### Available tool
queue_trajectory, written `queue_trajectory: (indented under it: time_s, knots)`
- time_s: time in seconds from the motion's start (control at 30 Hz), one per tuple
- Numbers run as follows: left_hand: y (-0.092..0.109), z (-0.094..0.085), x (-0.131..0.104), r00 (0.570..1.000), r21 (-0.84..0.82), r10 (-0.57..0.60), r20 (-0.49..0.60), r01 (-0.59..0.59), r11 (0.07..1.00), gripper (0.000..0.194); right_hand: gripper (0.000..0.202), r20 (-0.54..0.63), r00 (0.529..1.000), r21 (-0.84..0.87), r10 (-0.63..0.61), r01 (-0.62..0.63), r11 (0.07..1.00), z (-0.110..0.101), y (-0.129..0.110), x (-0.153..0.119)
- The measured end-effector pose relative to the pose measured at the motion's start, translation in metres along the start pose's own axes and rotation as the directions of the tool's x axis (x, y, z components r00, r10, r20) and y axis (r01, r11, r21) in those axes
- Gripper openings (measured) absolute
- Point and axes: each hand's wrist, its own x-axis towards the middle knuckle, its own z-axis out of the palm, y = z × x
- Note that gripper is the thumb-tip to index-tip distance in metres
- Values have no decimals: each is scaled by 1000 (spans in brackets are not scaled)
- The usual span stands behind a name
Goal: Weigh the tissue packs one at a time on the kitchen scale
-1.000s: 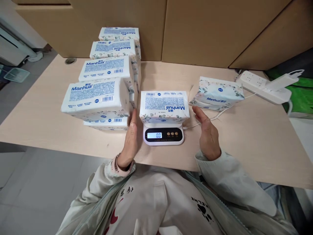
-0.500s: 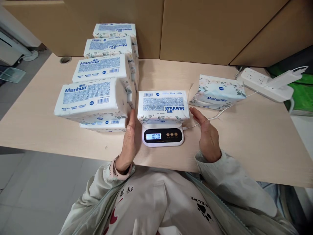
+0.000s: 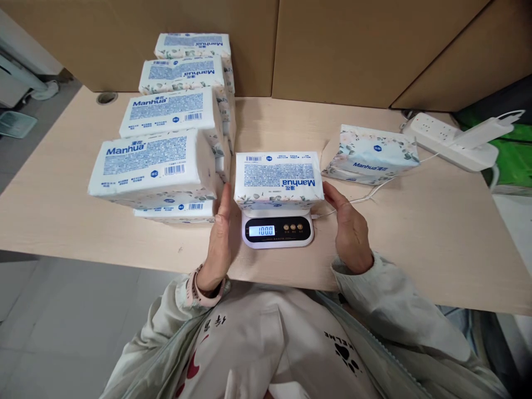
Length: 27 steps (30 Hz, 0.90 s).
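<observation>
A white tissue pack (image 3: pixel 278 176) with blue print lies on a small white digital scale (image 3: pixel 277 244), whose lit display (image 3: pixel 261 230) reads 100.0. To the left of the scale, my left hand (image 3: pixel 219 238) stands on edge with its fingers stretched out, between the scale and a stack of tissue packs. My right hand (image 3: pixel 351 230) is at the other side, fingers extended, its fingertips close to the pack's right end. Whether they touch the pack I cannot tell. Neither hand holds anything.
Several stacked tissue packs (image 3: pixel 152 160) run back along the left of the wooden table (image 3: pixel 394 244). Another pack (image 3: pixel 376 155) leans at the right, near a white power strip (image 3: pixel 449 138) and a cable (image 3: pixel 369 197). Brown panels (image 3: pixel 332 50) stand along the back.
My right hand has shifted slightly left, nearer to the pack on the scale. The left hand keeps its place, and the display still reads 100.0. The camera view has tilted a little.
</observation>
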Motion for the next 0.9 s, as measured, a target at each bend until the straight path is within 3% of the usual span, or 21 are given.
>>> queue_trajectory:
  time_s: [0.1,0.4,0.9]
  knots:
    - [1,0,-1,999,26,24,48,-25,999,66,57,14,1000,5,-20,20,1000,1,1,0]
    - [-3,-3,-3,999,46,39,-8,-39,998,68,55,50,993,33,-107,106,994,5,2,3]
    - [-4,-6,-4,996,156,92,-7,-90,984,68,62,77,993,62,-89,84,994,6,-4,4]
